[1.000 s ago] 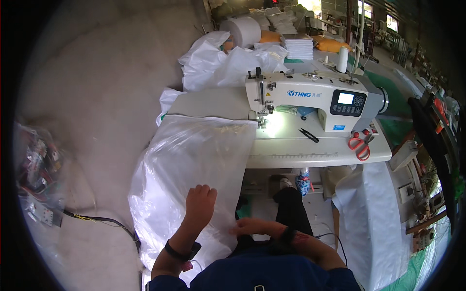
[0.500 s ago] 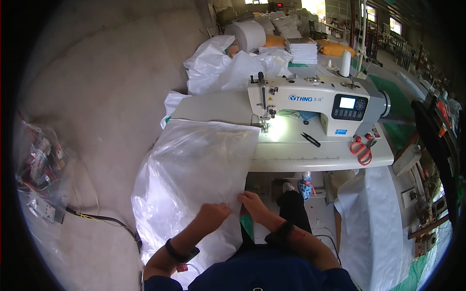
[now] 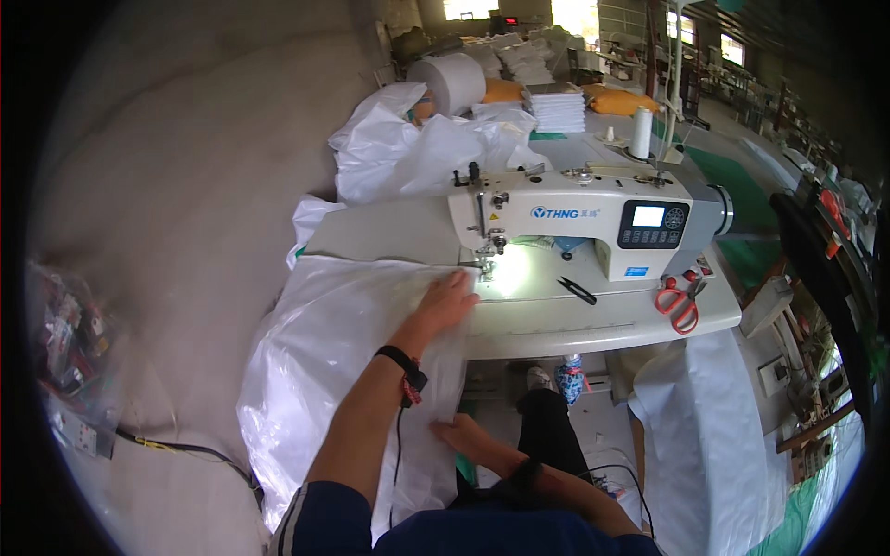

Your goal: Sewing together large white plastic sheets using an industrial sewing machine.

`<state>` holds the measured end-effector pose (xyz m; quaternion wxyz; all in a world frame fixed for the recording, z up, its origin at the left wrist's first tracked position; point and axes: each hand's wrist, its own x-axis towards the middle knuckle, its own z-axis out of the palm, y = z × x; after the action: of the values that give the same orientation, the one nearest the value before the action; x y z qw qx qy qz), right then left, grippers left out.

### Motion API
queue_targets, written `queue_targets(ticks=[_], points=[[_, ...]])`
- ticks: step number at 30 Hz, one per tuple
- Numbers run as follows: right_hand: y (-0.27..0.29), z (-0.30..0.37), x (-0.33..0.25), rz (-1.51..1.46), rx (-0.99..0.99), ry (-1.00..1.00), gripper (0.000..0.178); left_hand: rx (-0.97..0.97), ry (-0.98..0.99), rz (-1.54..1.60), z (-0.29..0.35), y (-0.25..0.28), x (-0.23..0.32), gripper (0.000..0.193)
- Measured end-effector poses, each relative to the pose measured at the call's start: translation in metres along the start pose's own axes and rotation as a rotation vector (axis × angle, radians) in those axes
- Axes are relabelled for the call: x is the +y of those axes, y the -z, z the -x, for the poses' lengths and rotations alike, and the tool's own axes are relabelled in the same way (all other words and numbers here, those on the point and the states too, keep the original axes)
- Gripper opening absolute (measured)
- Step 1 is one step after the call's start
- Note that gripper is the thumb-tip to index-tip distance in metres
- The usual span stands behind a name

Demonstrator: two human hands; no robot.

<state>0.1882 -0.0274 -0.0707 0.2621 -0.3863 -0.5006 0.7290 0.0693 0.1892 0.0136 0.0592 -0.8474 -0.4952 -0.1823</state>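
A white plastic sheet lies over the front left of the sewing machine table and hangs down toward me. My left hand rests on it with fingers stretched out, close to its corner by the presser foot. Lower down, my right hand pinches the sheet's right edge; some of its fingers are hidden. The white sewing machine stands at the table's far side, its lamp lit beside the needle. Whether the sheet's edge is under the foot I cannot tell.
Black thread snips and red-handled scissors lie right of the needle. A white thread cone stands behind the machine. Crumpled white sheeting and a large white roll are at the back left. White material hangs at the right.
My left hand has moved forward from the sheet's lower part to its corner beside the presser foot. The right hand keeps hold of the edge, slightly lower. The whole view has shifted a little.
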Motion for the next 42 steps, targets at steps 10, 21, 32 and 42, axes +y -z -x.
queue_targets(ticks=[10, 21, 32, 42], points=[[0.242, 0.167, 0.114, 0.248, 0.581, 0.258, 0.022, -0.042, 0.245, -0.213, -0.014, -0.079, -0.041, 0.047], [0.290, 0.604, 0.269, 0.151, 2.149, -1.238, 0.034, 0.067, -0.087, -0.383, -0.028, -0.131, -0.134, 0.045], [0.342, 0.635, 0.272, -0.374, 2.524, -1.180, 0.023, -0.094, 0.095, -0.215, -0.031, -0.083, -0.075, 0.044], [0.350, 0.620, 0.245, 0.080, 2.058, -0.503, 0.034, -0.106, 0.135, -0.111, -0.028, -0.053, -0.031, 0.048]])
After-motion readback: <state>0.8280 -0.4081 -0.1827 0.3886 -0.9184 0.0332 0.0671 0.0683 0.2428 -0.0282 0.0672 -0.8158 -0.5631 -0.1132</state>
